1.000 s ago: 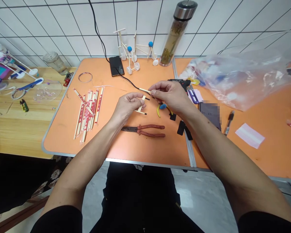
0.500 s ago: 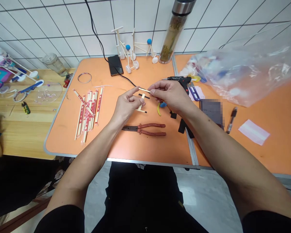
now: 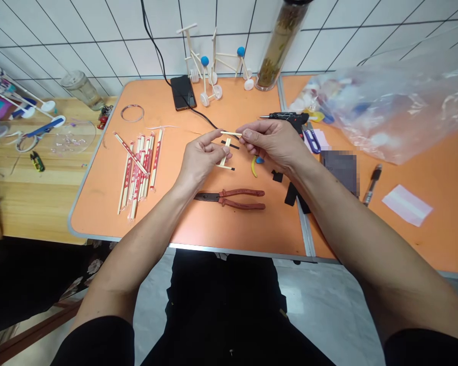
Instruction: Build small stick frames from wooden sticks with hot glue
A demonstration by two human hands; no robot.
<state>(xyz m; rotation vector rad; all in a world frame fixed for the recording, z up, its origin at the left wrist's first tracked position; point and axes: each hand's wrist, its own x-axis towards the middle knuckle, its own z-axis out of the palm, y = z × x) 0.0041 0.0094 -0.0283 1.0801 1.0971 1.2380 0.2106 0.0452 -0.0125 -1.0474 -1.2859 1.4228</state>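
Over the middle of the orange table [image 3: 232,229], my left hand [image 3: 198,160] pinches a small frame of short wooden sticks [image 3: 225,155] with black tips. My right hand [image 3: 273,145] is closed on a short loose wooden stick [image 3: 231,133], held level so its far end meets my left forefinger just above the frame. Red-handled pliers [image 3: 234,196] lie on the table right below both hands.
Wrapped chopsticks [image 3: 139,168] lie to the left. A black glue gun [image 3: 288,118], purple scissors [image 3: 312,140] and a clear plastic bag [image 3: 397,109] are to the right. A phone [image 3: 183,92], stick bicycle models [image 3: 209,68] and a tall bottle [image 3: 277,48] stand at the back.
My right hand has brought the loose stick left and levelled it until it touches my left forefinger. My left forefinger has lifted up to it. The view has tilted slightly downward.
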